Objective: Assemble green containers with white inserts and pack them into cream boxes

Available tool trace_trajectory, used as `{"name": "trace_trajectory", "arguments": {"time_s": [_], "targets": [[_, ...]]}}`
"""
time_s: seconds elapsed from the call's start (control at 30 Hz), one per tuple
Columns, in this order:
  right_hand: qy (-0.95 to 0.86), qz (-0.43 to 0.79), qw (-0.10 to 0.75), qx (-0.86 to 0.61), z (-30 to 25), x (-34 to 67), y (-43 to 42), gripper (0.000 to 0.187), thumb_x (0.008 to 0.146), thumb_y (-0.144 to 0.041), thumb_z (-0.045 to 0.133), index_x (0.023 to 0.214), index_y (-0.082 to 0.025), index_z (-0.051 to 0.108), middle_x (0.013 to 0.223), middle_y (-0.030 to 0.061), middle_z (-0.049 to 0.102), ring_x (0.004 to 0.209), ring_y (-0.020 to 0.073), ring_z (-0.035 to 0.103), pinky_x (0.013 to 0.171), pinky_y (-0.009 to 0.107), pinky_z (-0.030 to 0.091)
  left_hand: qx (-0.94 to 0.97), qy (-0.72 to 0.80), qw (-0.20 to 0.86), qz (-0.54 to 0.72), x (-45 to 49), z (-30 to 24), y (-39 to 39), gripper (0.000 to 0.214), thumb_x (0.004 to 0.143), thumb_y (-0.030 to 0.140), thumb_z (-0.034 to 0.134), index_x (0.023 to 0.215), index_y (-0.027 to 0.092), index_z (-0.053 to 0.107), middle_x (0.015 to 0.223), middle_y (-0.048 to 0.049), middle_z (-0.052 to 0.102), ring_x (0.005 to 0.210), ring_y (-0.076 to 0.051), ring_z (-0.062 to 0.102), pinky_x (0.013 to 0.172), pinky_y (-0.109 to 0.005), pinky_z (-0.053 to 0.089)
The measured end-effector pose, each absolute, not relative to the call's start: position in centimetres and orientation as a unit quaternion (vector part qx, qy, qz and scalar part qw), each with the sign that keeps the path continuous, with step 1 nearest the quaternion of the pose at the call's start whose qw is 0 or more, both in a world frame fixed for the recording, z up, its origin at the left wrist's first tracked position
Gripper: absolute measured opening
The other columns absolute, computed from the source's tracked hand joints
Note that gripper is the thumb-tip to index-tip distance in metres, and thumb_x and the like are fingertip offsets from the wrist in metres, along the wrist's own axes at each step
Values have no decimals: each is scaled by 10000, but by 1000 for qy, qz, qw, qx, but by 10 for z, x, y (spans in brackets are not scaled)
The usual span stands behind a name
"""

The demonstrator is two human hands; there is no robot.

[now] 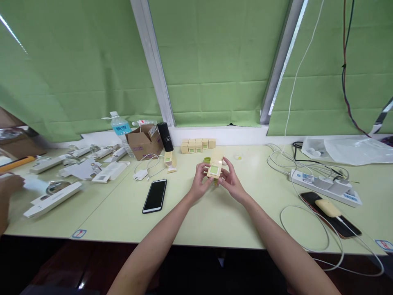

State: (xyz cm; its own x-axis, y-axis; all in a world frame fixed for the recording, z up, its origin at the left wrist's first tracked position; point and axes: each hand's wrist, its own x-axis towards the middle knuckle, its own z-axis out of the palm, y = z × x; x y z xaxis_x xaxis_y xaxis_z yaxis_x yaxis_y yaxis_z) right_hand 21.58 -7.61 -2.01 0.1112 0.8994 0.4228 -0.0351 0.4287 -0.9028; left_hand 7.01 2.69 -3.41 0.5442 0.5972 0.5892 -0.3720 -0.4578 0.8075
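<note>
Both my hands meet over the middle of the pale green table (215,221), holding one small cream carton with a green square label (214,169). My left hand (201,180) grips its left side with curled fingers. My right hand (231,180) closes on its right side, and the carton's top flap stands up behind. A row of several matching small cartons (198,145) stands at the back by the window sill. One more such carton (169,160) lies to the left of my hands.
A black phone (155,196) lies left of my hands, near a white charger (140,174). Farther left are a brown cardboard box (144,141), a water bottle (121,129), a black cylinder (166,136) and white devices (53,198). A power strip (325,186), cables and a phone (331,213) sit right. Another person's hand (9,186) shows at far left.
</note>
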Motion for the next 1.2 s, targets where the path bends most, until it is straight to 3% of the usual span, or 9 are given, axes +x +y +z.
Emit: {"name": "trace_trajectory", "arguments": {"time_s": [0.07,0.23,0.43,0.87,1.2], "targets": [[-560,358,639,-388,-19,214,-77,925,853,-484,758,1564,-386,174,1399,114,568,1091,234,633,877,387,540,726,75,483,483,70,-33,25,440,893,445,696,1236,261,490,1236,-91,507,1055,-215,583,915,-379,497],[-552,326,651,-407,-18,212,-76,741,847,-474,762,1458,-352,361,1359,110,598,1048,228,642,843,375,538,738,82,439,505,70,-33,25,410,901,436,692,1224,262,507,1273,-100,469,1056,-219,583,884,-375,509],[-546,319,661,-405,-18,209,-75,643,860,-500,739,1387,-331,411,1279,98,640,1043,231,650,811,362,544,740,89,428,511,71,-33,23,362,905,419,692,1190,266,528,1242,-78,464,962,-179,588,838,-352,518],[-534,278,671,-431,-26,204,-72,527,895,-511,690,1322,-310,455,1122,71,635,953,217,626,743,346,556,731,107,424,525,74,-36,22,317,902,427,692,1105,251,525,1166,-64,468,956,-180,560,794,-331,502],[-597,186,606,-491,-29,207,-75,515,953,-410,601,1442,-342,455,1396,97,545,1148,257,575,916,447,565,707,97,493,498,69,-31,27,491,947,541,580,1301,276,366,1266,-104,501,980,-206,598,847,-377,485]]}}
